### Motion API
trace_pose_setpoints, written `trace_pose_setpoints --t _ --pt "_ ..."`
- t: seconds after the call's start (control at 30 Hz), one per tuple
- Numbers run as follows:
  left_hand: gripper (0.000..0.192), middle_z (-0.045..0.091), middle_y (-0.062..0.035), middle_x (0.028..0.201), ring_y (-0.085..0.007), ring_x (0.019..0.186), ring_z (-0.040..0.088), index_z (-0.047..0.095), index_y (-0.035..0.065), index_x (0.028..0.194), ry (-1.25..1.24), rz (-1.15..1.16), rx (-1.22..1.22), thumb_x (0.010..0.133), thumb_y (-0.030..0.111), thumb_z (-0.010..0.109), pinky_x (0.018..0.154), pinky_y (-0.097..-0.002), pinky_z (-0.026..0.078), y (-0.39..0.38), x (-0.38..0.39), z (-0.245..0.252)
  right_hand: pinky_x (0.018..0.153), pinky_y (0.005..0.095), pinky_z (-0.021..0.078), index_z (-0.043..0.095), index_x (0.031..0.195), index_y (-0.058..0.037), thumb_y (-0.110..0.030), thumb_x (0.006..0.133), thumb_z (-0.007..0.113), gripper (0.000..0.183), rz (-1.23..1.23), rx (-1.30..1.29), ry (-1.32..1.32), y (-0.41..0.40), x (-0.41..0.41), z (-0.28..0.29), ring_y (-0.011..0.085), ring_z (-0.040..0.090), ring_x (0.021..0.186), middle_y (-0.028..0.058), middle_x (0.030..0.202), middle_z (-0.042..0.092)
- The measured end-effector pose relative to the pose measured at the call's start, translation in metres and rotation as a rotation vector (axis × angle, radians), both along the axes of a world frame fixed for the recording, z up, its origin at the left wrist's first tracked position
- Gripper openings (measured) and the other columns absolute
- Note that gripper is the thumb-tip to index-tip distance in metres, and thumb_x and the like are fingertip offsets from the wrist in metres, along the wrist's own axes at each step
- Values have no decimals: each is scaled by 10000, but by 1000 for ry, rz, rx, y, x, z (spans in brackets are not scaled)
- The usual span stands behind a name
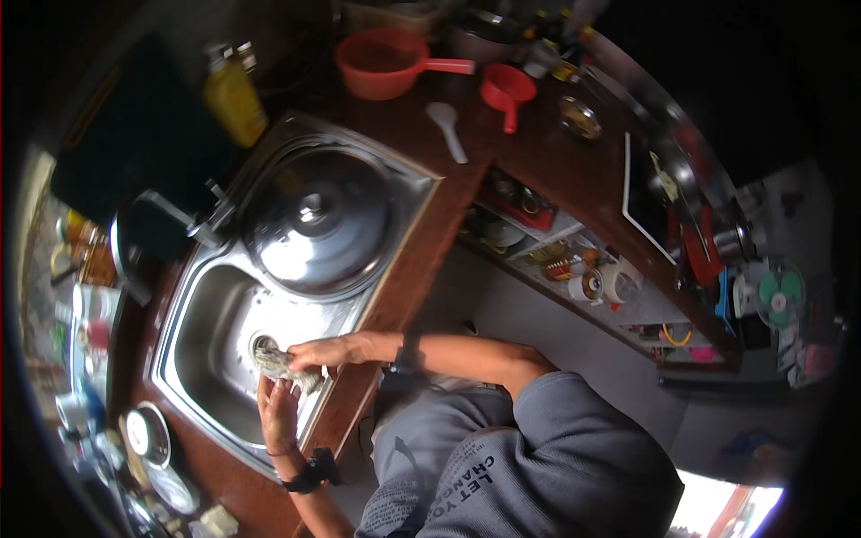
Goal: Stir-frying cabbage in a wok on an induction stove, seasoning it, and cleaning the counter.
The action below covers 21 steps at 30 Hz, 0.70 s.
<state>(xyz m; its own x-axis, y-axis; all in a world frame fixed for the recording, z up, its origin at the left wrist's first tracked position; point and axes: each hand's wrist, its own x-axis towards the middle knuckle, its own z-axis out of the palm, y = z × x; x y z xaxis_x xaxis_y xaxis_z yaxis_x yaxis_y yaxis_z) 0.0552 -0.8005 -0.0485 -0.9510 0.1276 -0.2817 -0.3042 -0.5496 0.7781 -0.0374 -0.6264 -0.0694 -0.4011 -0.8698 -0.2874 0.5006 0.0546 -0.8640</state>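
Over the near side of the stainless steel sink (222, 363), my right hand (319, 353) grips a crumpled, pale grey-green item (272, 363), which looks like a wet cloth. My left hand (278, 410) is just below it with fingers raised against its underside. Part of the item is hidden by my fingers. The sink drain (264, 341) lies right behind it. A large round steel lid (323, 215) with a knob covers the drainboard beside the basin. The curved faucet (161, 202) stands at the sink's back edge.
A yellow pump bottle (235, 101) stands behind the lid. A red strainer or dipper (383, 64), a smaller red dipper (508, 91) and a white rice paddle (447, 128) lie on the brown counter (417, 134). A steel bowl (148, 434) sits left of the sink.
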Motion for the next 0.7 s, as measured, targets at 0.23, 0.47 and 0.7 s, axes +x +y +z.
trace_pose_setpoints --t 0.23,0.47,0.7 --pt "405 501 -90 1105 -172 1003 490 404 11 1198 53 61 -205 828 49 564 875 -300 395 205 -42 20 452 288 446 467 990 25 -145 856 477 217 -364 293 166 179 12 25 174 561 654 98 761 524" --pt "220 584 -42 896 -112 789 534 533 -9 1002 235 -241 -386 823 98 603 728 -236 433 404 -86 24 505 425 400 491 769 -31 -173 861 489 170 -1214 634 663 362 23 -11 321 543 564 187 655 538" --pt "154 523 34 709 -36 611 450 495 75 808 210 -527 -316 804 79 649 541 -194 396 545 -104 24 659 345 462 583 954 -77 5 762 566 209 -1710 1018 694 505 66 1 265 558 743 119 823 564"
